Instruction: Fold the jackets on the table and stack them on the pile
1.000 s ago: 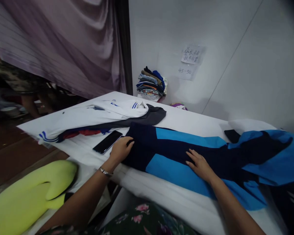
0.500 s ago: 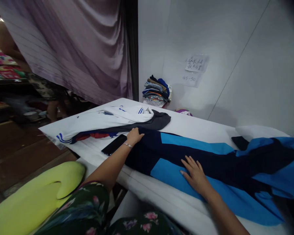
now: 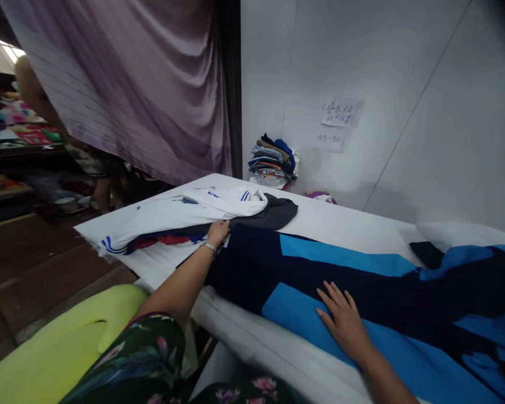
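The left hand (image 3: 217, 232), grip unclear, has been shifted towards the tabletop's (image 3: 332, 219) left edge; under the right hand (image 3: 345, 321), fingers spread, the navy-and-blue garment (image 3: 387, 292) could be creased by tugging.

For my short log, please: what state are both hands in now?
Left hand: fingers curled at the end of the blue-and-navy garment; grip cannot be told.
Right hand: open, resting on it.

1. A navy-and-bright-blue fabric garment (image 3: 311, 269) is running past the right edge.
2. A draped mauve cloth curtain (image 3: 151, 84) is partly hiding a person (image 3: 32, 87).
3. A rounded yellow soft item (image 3: 63, 342) is extending past the lower-left edges.
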Demonstrator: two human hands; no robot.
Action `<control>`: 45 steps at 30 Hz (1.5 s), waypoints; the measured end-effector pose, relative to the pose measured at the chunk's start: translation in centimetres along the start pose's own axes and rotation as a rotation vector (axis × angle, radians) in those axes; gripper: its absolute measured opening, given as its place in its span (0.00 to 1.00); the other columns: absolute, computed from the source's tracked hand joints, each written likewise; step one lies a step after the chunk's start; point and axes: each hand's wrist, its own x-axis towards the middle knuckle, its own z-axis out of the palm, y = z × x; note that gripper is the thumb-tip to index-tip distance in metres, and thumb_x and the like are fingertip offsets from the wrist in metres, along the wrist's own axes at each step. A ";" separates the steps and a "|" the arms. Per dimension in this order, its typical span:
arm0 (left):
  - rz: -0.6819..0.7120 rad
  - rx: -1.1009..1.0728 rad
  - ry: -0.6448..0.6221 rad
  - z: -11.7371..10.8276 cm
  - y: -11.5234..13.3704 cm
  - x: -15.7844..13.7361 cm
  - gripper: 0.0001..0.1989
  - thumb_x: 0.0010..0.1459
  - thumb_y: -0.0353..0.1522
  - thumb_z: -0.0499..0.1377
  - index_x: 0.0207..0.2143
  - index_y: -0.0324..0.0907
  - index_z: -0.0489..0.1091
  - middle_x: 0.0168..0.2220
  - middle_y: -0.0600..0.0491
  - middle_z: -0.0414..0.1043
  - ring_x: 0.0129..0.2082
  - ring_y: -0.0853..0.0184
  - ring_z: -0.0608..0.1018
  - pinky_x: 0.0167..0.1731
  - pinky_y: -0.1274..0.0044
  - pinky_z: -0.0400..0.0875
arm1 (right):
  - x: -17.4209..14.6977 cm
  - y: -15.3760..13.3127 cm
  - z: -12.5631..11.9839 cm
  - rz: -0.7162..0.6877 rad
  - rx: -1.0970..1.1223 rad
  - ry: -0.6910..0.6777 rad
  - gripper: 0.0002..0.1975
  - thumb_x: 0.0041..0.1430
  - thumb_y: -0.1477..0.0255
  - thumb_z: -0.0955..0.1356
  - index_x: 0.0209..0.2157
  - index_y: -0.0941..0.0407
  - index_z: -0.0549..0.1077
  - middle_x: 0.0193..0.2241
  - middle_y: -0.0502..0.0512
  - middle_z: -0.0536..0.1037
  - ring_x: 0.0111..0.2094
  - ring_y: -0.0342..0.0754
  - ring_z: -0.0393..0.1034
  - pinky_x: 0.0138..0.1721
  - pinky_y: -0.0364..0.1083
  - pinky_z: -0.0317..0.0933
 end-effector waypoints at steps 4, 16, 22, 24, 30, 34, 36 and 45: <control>0.149 0.018 -0.052 -0.2 0.9 0.6 0.17 0.62 0.38 0.51 0.48 0.43 0.71 0.52 0.48 0.71 0.53 0.61 0.70 0.54 0.70 0.62 | -0.1 0.1 0.2 0.001 0.006 0.007 0.28 0.65 0.53 0.55 0.62 0.49 0.58 0.65 0.52 0.52 0.66 0.55 0.42 0.64 0.63 0.40; 0.207 -0.033 -0.221 -0.8 1.8 2.2 0.09 0.41 0.38 0.65 0.22 0.42 0.71 0.23 0.54 0.70 0.33 0.61 0.74 0.36 0.74 0.65 | 0.1 2.2 2.6 -0.010 0.009 0.026 0.29 0.61 0.50 0.58 0.62 0.44 0.58 0.64 0.48 0.52 0.65 0.59 0.46 0.62 0.66 0.46; 0.091 -0.281 -0.322 -2.2 0.6 2.1 0.22 0.45 0.50 0.61 0.21 0.40 0.65 0.18 0.58 0.62 0.22 0.69 0.68 0.26 0.76 0.63 | 0.2 2.8 3.0 -0.019 0.033 0.016 0.29 0.62 0.51 0.59 0.62 0.44 0.58 0.64 0.48 0.52 0.65 0.59 0.45 0.62 0.66 0.46; 0.071 -0.365 -0.374 -2.6 0.3 1.6 0.21 0.48 0.50 0.59 0.25 0.40 0.67 0.20 0.56 0.65 0.23 0.70 0.70 0.28 0.75 0.66 | 0.2 2.8 2.9 -0.019 0.037 0.014 0.29 0.62 0.52 0.58 0.62 0.44 0.57 0.64 0.48 0.52 0.65 0.59 0.45 0.62 0.66 0.46; 0.072 -0.497 -0.509 -3.3 -0.1 0.4 0.13 0.44 0.34 0.60 0.35 0.41 0.72 0.33 0.52 0.75 0.34 0.67 0.76 0.36 0.75 0.70 | -0.1 2.1 2.0 -0.038 0.053 0.057 0.27 0.63 0.53 0.59 0.61 0.44 0.59 0.64 0.48 0.54 0.65 0.59 0.46 0.62 0.66 0.46; 0.087 -0.466 -0.481 -2.7 -0.4 0.7 0.07 0.37 0.29 0.61 0.25 0.40 0.71 0.23 0.56 0.72 0.28 0.67 0.74 0.32 0.75 0.69 | -0.2 1.6 1.3 -0.013 0.046 0.024 0.27 0.64 0.53 0.58 0.62 0.45 0.58 0.64 0.49 0.53 0.65 0.57 0.44 0.63 0.65 0.45; 0.095 -0.439 -0.395 -2.1 -0.5 1.0 0.05 0.37 0.29 0.62 0.22 0.40 0.69 0.19 0.60 0.66 0.24 0.70 0.71 0.29 0.76 0.68 | -0.2 1.4 1.1 -0.002 0.043 0.009 0.28 0.64 0.53 0.58 0.62 0.46 0.58 0.65 0.49 0.53 0.66 0.57 0.43 0.63 0.64 0.44; 0.011 -0.366 -0.050 -0.8 -1.1 2.5 0.11 0.49 0.40 0.60 0.27 0.41 0.66 0.19 0.59 0.62 0.20 0.72 0.67 0.22 0.79 0.64 | -0.4 1.1 0.7 0.008 0.025 0.013 0.27 0.64 0.53 0.57 0.62 0.45 0.57 0.65 0.48 0.53 0.66 0.54 0.42 0.64 0.62 0.43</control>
